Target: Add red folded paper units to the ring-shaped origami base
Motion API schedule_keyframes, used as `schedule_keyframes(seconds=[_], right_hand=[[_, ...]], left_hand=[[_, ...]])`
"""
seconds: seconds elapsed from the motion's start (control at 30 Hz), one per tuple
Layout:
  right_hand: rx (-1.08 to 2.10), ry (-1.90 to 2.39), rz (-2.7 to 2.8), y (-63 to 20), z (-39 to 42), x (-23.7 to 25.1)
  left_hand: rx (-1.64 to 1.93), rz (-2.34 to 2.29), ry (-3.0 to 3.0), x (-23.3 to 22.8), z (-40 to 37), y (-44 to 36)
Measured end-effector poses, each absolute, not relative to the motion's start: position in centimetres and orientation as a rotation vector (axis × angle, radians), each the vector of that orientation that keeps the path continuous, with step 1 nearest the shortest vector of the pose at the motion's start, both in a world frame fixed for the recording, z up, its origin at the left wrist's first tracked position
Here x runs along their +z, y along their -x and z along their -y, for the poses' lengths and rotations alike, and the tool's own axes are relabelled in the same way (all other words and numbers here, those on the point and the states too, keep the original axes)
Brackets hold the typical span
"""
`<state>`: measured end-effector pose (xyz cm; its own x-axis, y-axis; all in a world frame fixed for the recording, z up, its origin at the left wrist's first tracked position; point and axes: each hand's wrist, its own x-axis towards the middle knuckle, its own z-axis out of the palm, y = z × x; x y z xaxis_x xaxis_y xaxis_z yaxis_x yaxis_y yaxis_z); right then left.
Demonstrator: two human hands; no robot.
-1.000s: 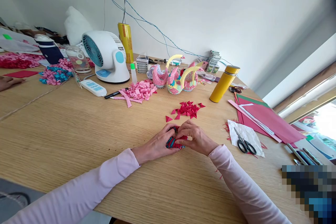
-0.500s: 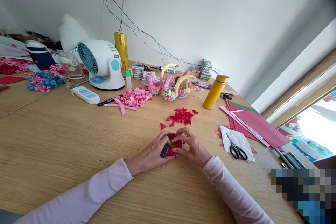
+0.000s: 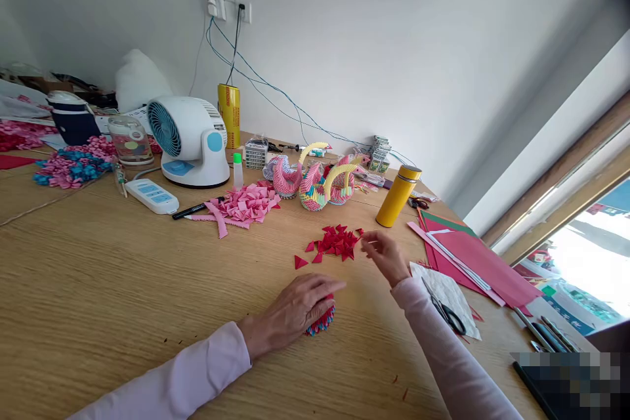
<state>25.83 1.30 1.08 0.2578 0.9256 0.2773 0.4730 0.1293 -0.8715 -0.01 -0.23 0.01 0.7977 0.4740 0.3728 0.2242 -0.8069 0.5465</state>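
Note:
My left hand (image 3: 295,310) lies over a small red and blue folded-paper model (image 3: 322,322) on the wooden table (image 3: 123,275), gripping it from above. My right hand (image 3: 386,254) hovers off the table with its fingers apart and nothing in them, just right of a pile of red folded paper triangles (image 3: 335,243). One loose red triangle (image 3: 300,262) lies left of that pile.
Three paper swans (image 3: 315,178) stand behind the pile, next to a heap of pink paper pieces (image 3: 243,203). A yellow flask (image 3: 396,196), scissors (image 3: 445,315) on white paper, red paper sheets (image 3: 472,256), a white fan (image 3: 184,141), a remote (image 3: 151,195) and a pen (image 3: 197,209) surround them.
My right hand has left the model and moved up and right toward the red triangles. My left hand stays on the model. The camera has tilted up.

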Motion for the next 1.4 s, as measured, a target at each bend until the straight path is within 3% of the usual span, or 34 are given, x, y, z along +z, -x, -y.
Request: schedule_keyframes(seconds=[0.13, 0.3, 0.67, 1.0, 1.27, 1.4], right_hand=[[0.380, 1.588, 1.194, -29.3, -5.5, 0.4], [0.480, 1.583, 1.111, -29.7, -6.8, -0.4], [1.060, 1.334, 1.041, -22.0, 5.8, 0.0], [0.619, 1.480, 1.607, -19.5, 7.7, -0.2], [1.383, 1.129, 0.553, -17.3, 7.7, 0.0], [1.436, 1.020, 0.197, -16.4, 7.4, -0.3]], left_hand=[[0.725, -0.621, -2.510, -0.3, 0.6, -0.6], [0.844, -0.693, -2.478, -0.7, 1.2, -1.5], [0.858, -0.674, -2.425, -0.8, 0.7, -1.9], [0.839, -0.722, -2.454, -0.9, 0.7, -1.9], [0.913, -0.670, -2.453, -1.1, 0.5, -2.0], [0.928, -0.623, -2.477, -1.2, 0.6, -1.9]])
